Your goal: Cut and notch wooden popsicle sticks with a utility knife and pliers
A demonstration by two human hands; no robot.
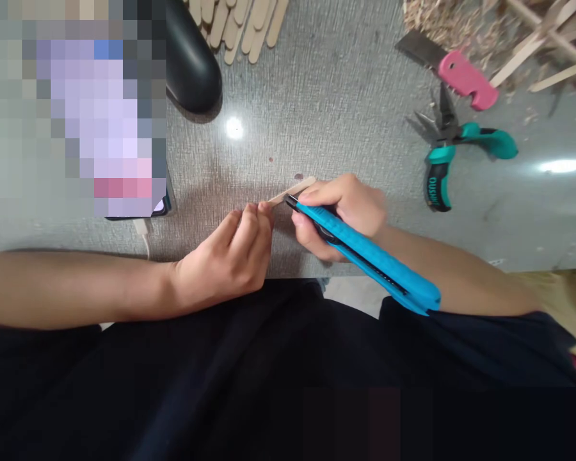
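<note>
My left hand [240,250] is closed, its fingertips pinching the near end of a thin wooden craft stick [295,187]. The stick slants up and to the right, just above or on the table near its front edge. In my right hand [348,208] is a blue utility knife [374,253], its handle pointing back toward my right forearm. The knife's dark tip lies against or very close to the stick, beside my left fingertips. My right thumb and fingers wrap around the front of the knife, and the blade's edge is too small to make out.
Several craft sticks [242,25] lie at the back. A black rounded case [194,61] is left of them, near a blurred phone with a white cable [144,230]. On the right are a pink-handled cutter [468,77], teal-handled pliers [440,173], wood shavings [432,19] and cut strips.
</note>
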